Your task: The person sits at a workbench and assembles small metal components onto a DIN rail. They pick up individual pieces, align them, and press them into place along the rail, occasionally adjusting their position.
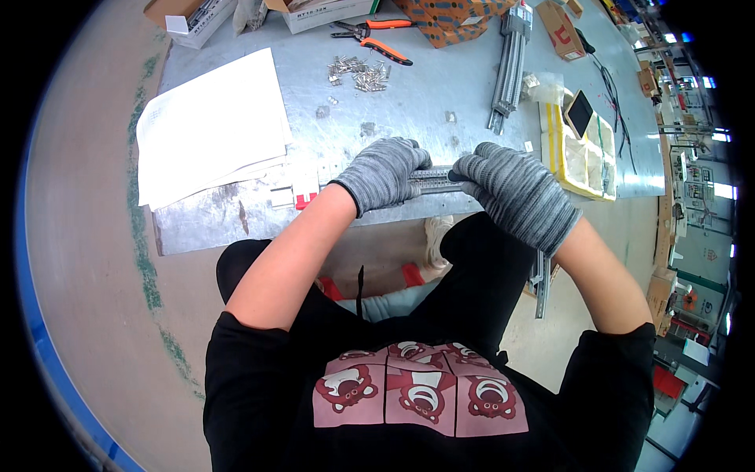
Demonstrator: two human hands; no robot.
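Note:
Both hands wear grey knitted gloves with darker fingertips. Between them, near the table's front edge, lies a grey strip of terminal blocks (pixel 435 181) with rows of small openings. My left hand (pixel 385 171) has its fingers closed around the strip's left end. At the other end, my right hand (pixel 515 189) grips the strip with bent fingers and thumb. The gloves hide both ends. A red and white piece (pixel 306 200) sits on the table by my left wrist.
White paper sheets (pixel 216 118) cover the table's left side. Behind my hands lie small metal parts (pixel 362 75) and orange-handled wire strippers (pixel 381 38). Long grey rails (pixel 510 67), a yellow-and-white divided tray (pixel 578 157) with a dark phone-like device (pixel 579 114) are rightward. Boxes (pixel 326 12) stand far back.

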